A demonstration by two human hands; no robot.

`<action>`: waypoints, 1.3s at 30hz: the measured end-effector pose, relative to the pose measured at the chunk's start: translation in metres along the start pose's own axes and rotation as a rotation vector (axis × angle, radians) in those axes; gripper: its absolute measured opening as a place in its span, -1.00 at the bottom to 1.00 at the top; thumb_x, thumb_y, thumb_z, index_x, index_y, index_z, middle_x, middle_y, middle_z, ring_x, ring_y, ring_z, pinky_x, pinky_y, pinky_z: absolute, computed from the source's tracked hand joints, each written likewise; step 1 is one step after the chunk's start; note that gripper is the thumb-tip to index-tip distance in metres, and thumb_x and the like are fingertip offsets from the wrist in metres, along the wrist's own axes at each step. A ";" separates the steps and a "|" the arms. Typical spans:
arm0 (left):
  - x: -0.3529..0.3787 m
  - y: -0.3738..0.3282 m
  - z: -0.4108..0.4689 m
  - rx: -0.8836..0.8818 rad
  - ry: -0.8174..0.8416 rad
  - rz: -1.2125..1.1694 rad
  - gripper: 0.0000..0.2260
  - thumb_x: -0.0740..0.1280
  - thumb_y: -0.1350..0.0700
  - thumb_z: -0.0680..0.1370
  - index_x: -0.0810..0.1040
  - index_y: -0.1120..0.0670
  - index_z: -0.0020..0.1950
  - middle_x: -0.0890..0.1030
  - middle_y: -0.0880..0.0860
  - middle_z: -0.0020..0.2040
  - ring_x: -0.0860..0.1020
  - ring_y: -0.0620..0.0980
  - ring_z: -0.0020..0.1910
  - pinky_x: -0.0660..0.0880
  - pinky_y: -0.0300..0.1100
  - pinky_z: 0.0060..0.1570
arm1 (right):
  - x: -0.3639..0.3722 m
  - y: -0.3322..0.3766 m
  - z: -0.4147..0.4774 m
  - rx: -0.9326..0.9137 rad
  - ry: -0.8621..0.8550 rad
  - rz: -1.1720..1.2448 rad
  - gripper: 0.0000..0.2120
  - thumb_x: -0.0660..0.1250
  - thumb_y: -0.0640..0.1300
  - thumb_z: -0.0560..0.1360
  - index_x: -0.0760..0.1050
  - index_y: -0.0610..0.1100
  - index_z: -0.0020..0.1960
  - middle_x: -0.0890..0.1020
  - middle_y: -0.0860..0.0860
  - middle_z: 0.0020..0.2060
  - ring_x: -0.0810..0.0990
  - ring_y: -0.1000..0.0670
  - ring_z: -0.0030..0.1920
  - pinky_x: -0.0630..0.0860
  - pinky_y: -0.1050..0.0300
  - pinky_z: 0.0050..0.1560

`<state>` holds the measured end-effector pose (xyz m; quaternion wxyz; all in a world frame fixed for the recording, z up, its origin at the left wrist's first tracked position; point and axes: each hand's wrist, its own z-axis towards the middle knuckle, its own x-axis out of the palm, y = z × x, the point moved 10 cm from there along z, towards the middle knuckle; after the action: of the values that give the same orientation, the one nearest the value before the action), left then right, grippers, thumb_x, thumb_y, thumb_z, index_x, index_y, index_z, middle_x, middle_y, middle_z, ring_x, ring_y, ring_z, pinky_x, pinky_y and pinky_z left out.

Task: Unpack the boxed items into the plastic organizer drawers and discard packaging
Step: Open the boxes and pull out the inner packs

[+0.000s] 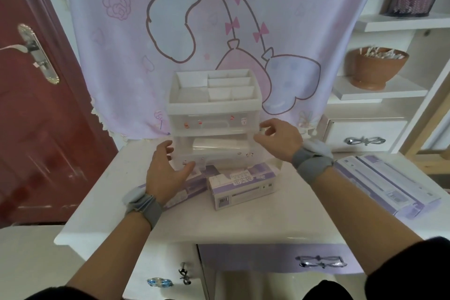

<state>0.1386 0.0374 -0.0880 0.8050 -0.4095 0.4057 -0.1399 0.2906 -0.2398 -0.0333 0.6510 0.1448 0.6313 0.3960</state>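
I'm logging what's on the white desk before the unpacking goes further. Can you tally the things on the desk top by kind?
Plastic organizer: 1
Small purple-and-white box: 1
Flat box under the left hand: 1
Long purple-and-white boxes at the right edge: 2, as far as I can tell
Total: 5

Single head view, worn high, facing forward and down. Organizer (pixel 214 114) sits close, dead centre; desk (pixel 243 224) below it.
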 end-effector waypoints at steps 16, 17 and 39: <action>0.001 0.024 0.044 -0.269 -0.178 0.042 -0.33 0.42 -0.17 0.45 0.26 0.12 0.42 0.52 0.14 0.23 0.53 0.13 0.14 0.50 0.01 0.04 | 0.050 -0.048 0.030 0.091 -0.033 0.080 -0.04 0.42 0.29 0.33 0.07 -0.07 0.53 0.41 -0.12 0.38 0.42 -0.15 0.34 0.40 -0.15 0.31; 0.002 0.024 0.044 -0.253 -0.163 0.060 -0.35 0.40 -0.17 0.47 0.27 0.12 0.41 0.52 0.13 0.22 0.53 0.12 0.12 0.50 0.01 0.02 | 0.053 -0.050 0.028 0.086 -0.023 0.098 -0.07 0.41 0.30 0.34 0.09 -0.06 0.52 0.44 -0.12 0.35 0.45 -0.14 0.31 0.42 -0.10 0.28; 0.011 -0.009 -0.041 0.155 0.140 0.480 -0.88 0.25 -0.04 0.48 0.47 -0.06 -0.05 0.58 0.04 0.05 0.49 0.02 -0.06 0.48 -0.01 0.02 | 0.055 -0.047 -0.080 -0.202 0.308 -0.041 -0.72 0.34 0.03 0.30 0.41 0.04 -0.02 0.54 -0.01 -0.01 0.50 -0.06 -0.04 0.48 -0.01 0.02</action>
<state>0.1146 0.0028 -0.1005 0.8142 -0.2277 0.5341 -0.0035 0.2253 -0.2561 -0.1174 0.5657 0.0037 0.6833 0.4615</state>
